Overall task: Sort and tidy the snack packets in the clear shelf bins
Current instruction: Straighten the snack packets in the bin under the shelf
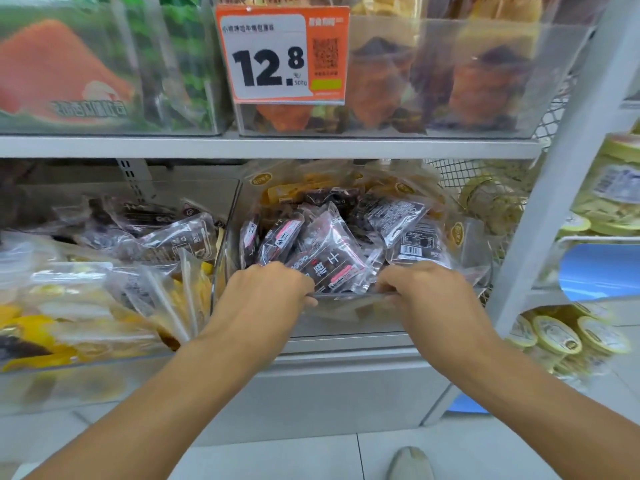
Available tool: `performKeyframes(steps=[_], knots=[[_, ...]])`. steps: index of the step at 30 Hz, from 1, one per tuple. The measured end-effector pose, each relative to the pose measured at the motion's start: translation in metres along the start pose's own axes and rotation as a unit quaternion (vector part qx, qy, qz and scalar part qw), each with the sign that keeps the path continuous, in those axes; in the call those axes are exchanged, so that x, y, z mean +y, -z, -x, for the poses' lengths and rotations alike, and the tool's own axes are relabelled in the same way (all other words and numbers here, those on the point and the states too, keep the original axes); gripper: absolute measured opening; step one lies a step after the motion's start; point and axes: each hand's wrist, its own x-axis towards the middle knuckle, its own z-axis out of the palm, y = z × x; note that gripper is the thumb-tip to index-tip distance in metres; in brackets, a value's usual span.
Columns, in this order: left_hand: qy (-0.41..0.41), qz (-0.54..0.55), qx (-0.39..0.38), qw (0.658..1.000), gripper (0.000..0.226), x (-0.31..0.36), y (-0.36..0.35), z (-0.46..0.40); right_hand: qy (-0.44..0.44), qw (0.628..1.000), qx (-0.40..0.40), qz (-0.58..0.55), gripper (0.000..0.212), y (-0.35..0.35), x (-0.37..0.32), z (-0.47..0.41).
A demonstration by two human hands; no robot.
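- Head view, lower shelf: clear bin [346, 323] at the shelf's right end, tilted forward, front rim toward the camera.
- Left hand [270, 289] curled over the front rim of the clear bin near its left corner, gripping it, thumb under the rim.
- Right hand [426, 289] curled over the same rim near the right corner, gripping it likewise.
- Dark snack packets [329, 251] heaped inside the clear bin, uppermost ones leaning against the front rim between both hands; yellow packets [284, 194] behind them along the back wall.
- Neighbouring bin [104, 362] on the left part of the same shelf, holding dark packets at the back and yellow packets at the front.
- Upper shelf [270, 147]: two clear bins with orange and green packets; orange price tag [282, 55] reading 12.8 on the front of the right one.
- Right edge: wire mesh panel [460, 174] and white upright [561, 168], with round yellow-lidded tubs [557, 336] beyond.
- Bottom edge: shoe tip [410, 462] on the tiled floor.
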Motion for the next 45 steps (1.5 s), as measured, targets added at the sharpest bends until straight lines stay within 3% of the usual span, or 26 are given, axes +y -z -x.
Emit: performKeyframes(steps=[8,14,19,23,26,29,34,36,38,40,42,45], knots=[[-0.012,0.022,0.03,0.999,0.031,0.0,0.018,0.015,0.028,0.997,0.068,-0.024,0.018,0.028,0.005,0.014],[-0.054,-0.014,-0.022,0.998,0.039,0.02,0.008,0.057,0.04,0.998,0.05,0.024,0.028,0.029,0.0,0.068],[-0.042,-0.037,0.014,0.998,0.038,0.038,0.003,0.073,0.032,0.999,0.03,0.033,0.028,0.044,0.002,0.072],[-0.04,-0.026,0.041,0.998,0.03,0.041,0.001,0.078,-0.014,0.993,0.012,0.12,0.016,0.049,-0.016,0.073],[-0.044,-0.014,0.05,0.998,0.023,0.038,0.002,0.082,0.028,0.994,0.09,0.059,0.028,0.051,-0.036,0.079],[-0.04,0.023,0.082,0.996,0.027,0.029,0.01,0.089,0.1,0.983,0.155,-0.02,0.022,0.05,-0.063,0.074],[-0.02,0.104,0.216,0.971,0.032,-0.008,0.038,0.114,0.142,0.974,0.102,-0.145,0.017,0.058,-0.089,0.044],[0.032,0.114,0.202,0.972,0.032,-0.024,0.05,0.126,0.133,0.972,0.108,-0.162,0.017,0.063,-0.097,0.034],[0.067,0.101,0.157,0.98,0.034,-0.038,0.053,0.135,0.108,0.972,0.136,-0.159,0.027,0.068,-0.098,0.023],[0.088,0.092,0.124,0.984,0.031,-0.048,0.048,0.14,0.05,0.987,0.12,-0.098,0.05,0.074,-0.095,0.01],[0.099,0.111,0.136,0.979,0.029,-0.057,0.036,0.143,-0.017,0.999,0.033,-0.015,0.077,0.072,-0.093,-0.004],[0.118,0.2,0.214,0.949,0.035,-0.066,0.012,0.141,-0.061,0.995,-0.082,-0.011,0.101,0.059,-0.101,-0.016]])
